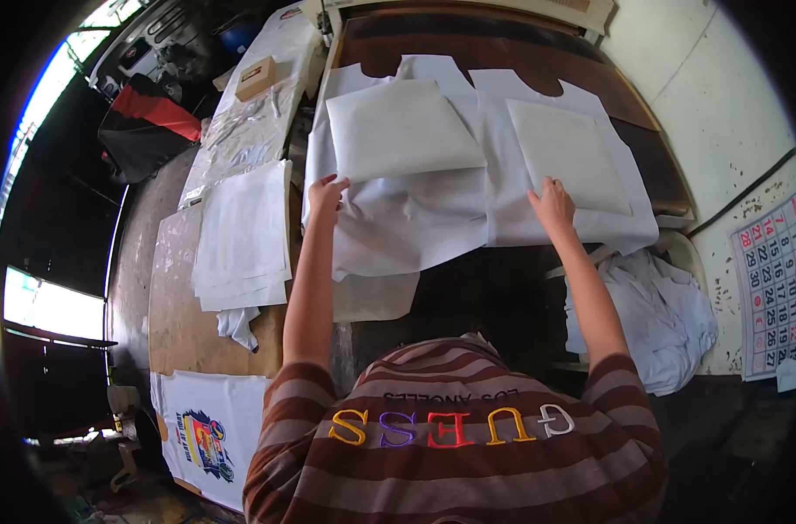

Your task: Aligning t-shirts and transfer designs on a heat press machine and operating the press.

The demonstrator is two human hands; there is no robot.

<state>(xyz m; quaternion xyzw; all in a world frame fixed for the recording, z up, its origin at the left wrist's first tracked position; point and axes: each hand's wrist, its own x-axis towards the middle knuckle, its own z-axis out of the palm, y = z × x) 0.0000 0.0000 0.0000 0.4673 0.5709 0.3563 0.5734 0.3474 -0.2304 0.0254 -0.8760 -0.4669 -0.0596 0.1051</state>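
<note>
Two white cut shirt panels lie side by side at the near end of the brown press bed, the left panel (407, 210) rumpled along its near part and the right panel (512, 223) flatter. A pale, stiff-looking sheet (398, 131) lies tilted over the left panel. My left hand (326, 196) is closed at its near left corner, fingertips pinched together. Over the right panel lies a second pale sheet (573, 162). My right hand (553, 208) touches its near left edge, thumb apart from the fingers, which rest on the sheet.
A stack of white sheets (241, 236) sits on the wooden table at left, with a printed white cloth (214, 428) nearer me. Beyond are a small cardboard box (256, 80) and the brown press bed (468, 44). White cloths (647, 306) are heaped at right, beside a wall calendar (769, 284).
</note>
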